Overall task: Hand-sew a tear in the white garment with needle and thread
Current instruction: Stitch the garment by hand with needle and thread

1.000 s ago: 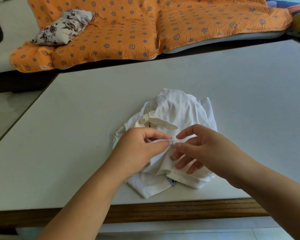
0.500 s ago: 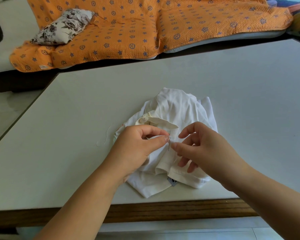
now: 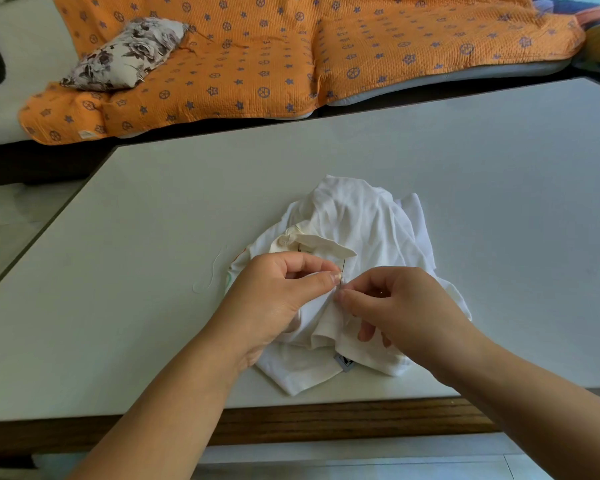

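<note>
Left hand (image 3: 278,299) pinches a raised fold of the white garment (image 3: 361,216) between thumb and forefinger, apparently to hold the cloth taut where it is stitched; right hand (image 3: 406,306), fingers curled, pinches the lower end of the needle (image 3: 345,266), which stands nearly upright between the fingertips. Garment lies bunched near the front edge of the table (image 3: 118,306), loose thread (image 3: 212,275) just left of it

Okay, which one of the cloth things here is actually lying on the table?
The white garment, crumpled near the table's front edge. The orange blanket and flowered pillow lie on the sofa behind.
</note>
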### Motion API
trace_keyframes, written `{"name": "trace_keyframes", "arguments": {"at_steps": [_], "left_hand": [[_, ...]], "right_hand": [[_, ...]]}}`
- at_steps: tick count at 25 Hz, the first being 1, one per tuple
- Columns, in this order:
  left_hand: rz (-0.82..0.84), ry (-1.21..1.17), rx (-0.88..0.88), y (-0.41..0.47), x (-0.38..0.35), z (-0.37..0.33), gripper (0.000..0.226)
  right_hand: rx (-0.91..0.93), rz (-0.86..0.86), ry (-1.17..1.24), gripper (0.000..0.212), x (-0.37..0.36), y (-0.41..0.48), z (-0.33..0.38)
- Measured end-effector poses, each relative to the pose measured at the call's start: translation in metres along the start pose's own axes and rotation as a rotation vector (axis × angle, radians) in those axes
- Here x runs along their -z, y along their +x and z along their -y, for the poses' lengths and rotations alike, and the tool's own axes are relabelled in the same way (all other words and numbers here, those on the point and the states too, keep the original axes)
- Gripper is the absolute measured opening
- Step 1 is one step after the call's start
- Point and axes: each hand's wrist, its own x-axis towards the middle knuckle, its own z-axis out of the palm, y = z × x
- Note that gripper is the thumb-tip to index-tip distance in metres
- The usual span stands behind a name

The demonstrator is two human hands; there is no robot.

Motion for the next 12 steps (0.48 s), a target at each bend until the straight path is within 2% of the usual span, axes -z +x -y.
{"name": "trace_keyframes", "arguments": {"at_steps": [12], "left_hand": [[0.023, -0.055, 0.02, 0.0027, -0.0002, 0.0052, 0.006]], "right_hand": [[-0.024, 0.045, 0.05, 0.016, -0.001, -0.0025, 0.0027]]}}
